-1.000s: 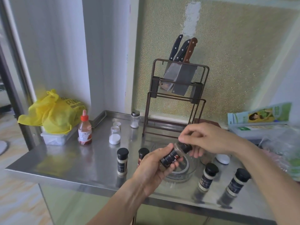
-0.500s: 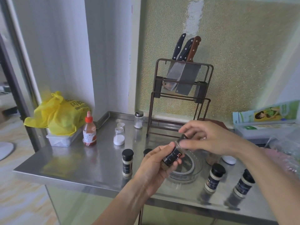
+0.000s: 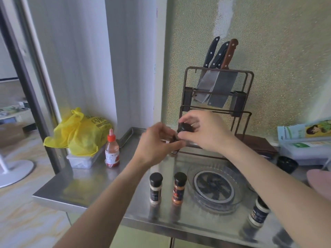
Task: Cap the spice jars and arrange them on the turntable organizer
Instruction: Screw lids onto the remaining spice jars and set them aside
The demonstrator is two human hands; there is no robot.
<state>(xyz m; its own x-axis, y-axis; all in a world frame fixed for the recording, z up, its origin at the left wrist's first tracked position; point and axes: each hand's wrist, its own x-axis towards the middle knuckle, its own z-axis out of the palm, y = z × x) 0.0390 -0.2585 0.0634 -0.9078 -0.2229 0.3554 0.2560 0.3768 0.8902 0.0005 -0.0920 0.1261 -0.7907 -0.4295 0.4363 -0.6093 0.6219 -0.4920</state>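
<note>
The spice jar (image 3: 172,138) is held in the air above the table (image 3: 100,178), behind the turntable organizer (image 3: 215,189) and in front of the knife rack (image 3: 217,111). Only a small dark part of the jar shows, because the fingers cover most of it. The left hand (image 3: 155,142) is closed around the jar body. The right hand (image 3: 202,130) is closed with its fingertips on the black cap (image 3: 185,128), which sits at the top end of the jar; I cannot tell if the cap is fully seated.

The turntable organizer is a clear round tray with a dark centre, and it carries no jars. Just left of the turntable stand two capped jars side by side: one with pale contents (image 3: 155,188) and, nearer to the turntable, one with orange contents (image 3: 179,187). Right of the turntable, near the front edge of the table, stands another capped jar (image 3: 258,212), partly hidden by the right forearm. Behind and right of the turntable there is a small black bowl (image 3: 286,163).

Far left of the turntable, a red sauce bottle (image 3: 112,149) stands beside a yellow plastic bag (image 3: 78,134) that rests on a clear box (image 3: 80,161). Three knives (image 3: 216,85) hang in the rack.
</note>
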